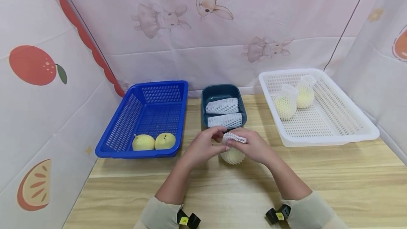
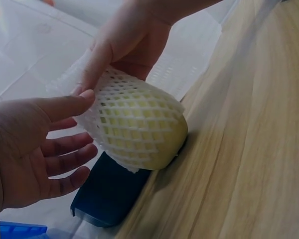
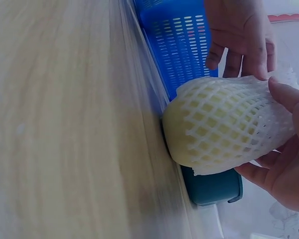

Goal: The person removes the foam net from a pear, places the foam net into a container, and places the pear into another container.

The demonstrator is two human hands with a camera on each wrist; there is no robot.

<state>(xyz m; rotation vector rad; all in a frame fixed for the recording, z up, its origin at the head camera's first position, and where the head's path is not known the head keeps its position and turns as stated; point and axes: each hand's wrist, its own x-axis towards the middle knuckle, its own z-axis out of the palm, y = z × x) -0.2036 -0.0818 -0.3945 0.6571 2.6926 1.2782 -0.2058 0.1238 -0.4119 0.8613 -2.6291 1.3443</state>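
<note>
The foam net (image 2: 134, 119) stops short of the base of the pear (image 2: 175, 137), so the likeliest mishap is the fruit dropping out of that bare end if the net is hoisted by its neck with nothing underneath. A hard or lopsided tug could also tear the thin mesh or twist it to one side, and letting go over the counter (image 1: 229, 190) might leave the round pear free to roll.

The pear sits between the hands and below them, the neck of the net up at the fingers, the bare base toward the counter; whether it touches the wood I cannot tell. The right hand (image 1: 252, 145) pinches the gathered neck between thumb and fingers. The left hand (image 1: 205, 146) meets it there, thumb touching the net; whether it also pinches the mesh is unclear.

Just beyond the hands, a green tray (image 1: 222, 91) holds two spare nets (image 1: 222, 106). To their left, a blue basket (image 1: 160, 116) holds two bare pears (image 1: 143, 143); to their right, a white basket (image 1: 330, 116) holds two wrapped pears (image 1: 285, 104).
</note>
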